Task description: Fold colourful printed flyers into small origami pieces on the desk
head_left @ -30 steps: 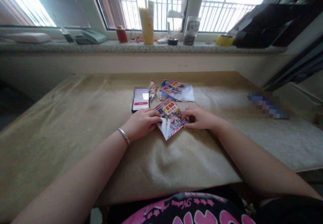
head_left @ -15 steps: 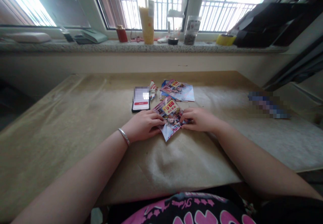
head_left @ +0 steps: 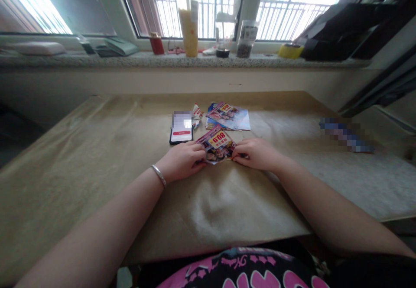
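A colourful printed flyer [head_left: 217, 143] with large red digits on yellow lies on the table between my hands, its near corner folded under or away from view. My left hand [head_left: 186, 160] is closed on the flyer's left edge, fingertips partly hidden. On the opposite edge, my right hand [head_left: 255, 153] pinches the paper between thumb and fingers. Just beyond the flyer is a small stack of similar flyers [head_left: 235, 117]. A phone [head_left: 181, 134] with a lit screen rests by my left hand, and a crumpled red-and-white paper piece [head_left: 196, 114] sits beside it.
A tan cloth covers the table [head_left: 130, 149]. At the far right lies a blurred-out bluish item [head_left: 346, 136]. Along the windowsill [head_left: 146, 61] stand a tall yellow drink cup [head_left: 189, 32], a red container [head_left: 157, 44], smaller cups and a yellow tape roll [head_left: 290, 51].
The flyer's near pointed corner, which stuck out toward me, has been folded out of sight, leaving a shorter near edge. Both hands stay at its sides; phone and stack are unmoved.
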{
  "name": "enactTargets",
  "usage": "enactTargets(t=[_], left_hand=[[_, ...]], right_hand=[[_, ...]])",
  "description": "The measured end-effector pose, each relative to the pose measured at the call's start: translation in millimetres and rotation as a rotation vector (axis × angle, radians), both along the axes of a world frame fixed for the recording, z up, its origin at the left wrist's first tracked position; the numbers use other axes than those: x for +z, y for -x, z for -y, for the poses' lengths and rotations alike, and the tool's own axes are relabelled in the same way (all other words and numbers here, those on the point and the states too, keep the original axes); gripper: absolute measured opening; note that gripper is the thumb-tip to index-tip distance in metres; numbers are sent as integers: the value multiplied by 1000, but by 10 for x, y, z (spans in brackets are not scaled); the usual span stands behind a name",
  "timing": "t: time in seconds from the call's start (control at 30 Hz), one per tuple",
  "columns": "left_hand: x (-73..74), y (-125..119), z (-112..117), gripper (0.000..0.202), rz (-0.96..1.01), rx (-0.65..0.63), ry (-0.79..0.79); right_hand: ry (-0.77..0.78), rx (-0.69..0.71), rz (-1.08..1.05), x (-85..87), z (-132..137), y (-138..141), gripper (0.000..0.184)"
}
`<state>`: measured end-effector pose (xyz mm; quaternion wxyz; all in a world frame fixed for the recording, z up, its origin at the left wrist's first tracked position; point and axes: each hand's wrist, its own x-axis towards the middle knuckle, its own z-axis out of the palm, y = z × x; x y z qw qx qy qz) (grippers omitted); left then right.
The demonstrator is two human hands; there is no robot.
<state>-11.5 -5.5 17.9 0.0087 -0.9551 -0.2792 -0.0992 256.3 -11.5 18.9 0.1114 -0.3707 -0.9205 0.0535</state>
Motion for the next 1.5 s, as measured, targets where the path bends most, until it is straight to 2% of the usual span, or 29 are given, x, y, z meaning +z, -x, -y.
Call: enactTargets(t=[0.3,0.43,0.57,0.8,0.97,1.07,1.17,1.3,1.5], left_hand=[[-29,-80,34,23,84,-71,23],[-20,-179,118,33,81,7,-1],[-33,-214,144,35,113,98,45],[-71,-180,49,47,288,151,308],[-79,-210,65,36,372,322,422],[-83,-217,55,33,355,395,467],[-80,-210,34,34,279,406,440],[-69,-192,32,25,232,407,315],[-38,-181,59,24,124,408,208]], right_hand=[[-10,-103,59,43,51,24,23],[-28,-113,53,51,64,34,25],[-59,-68,70,80,85,57,22],[-35,-45,88,62,91,97,23],[-24,-16,88,36,75,91,24],[-24,-13,77,30,73,92,23],[-22,-43,52,20,71,99,21],[-33,-74,18,-11,59,100,19],[-50,-68,-8,-48,58,96,20]])
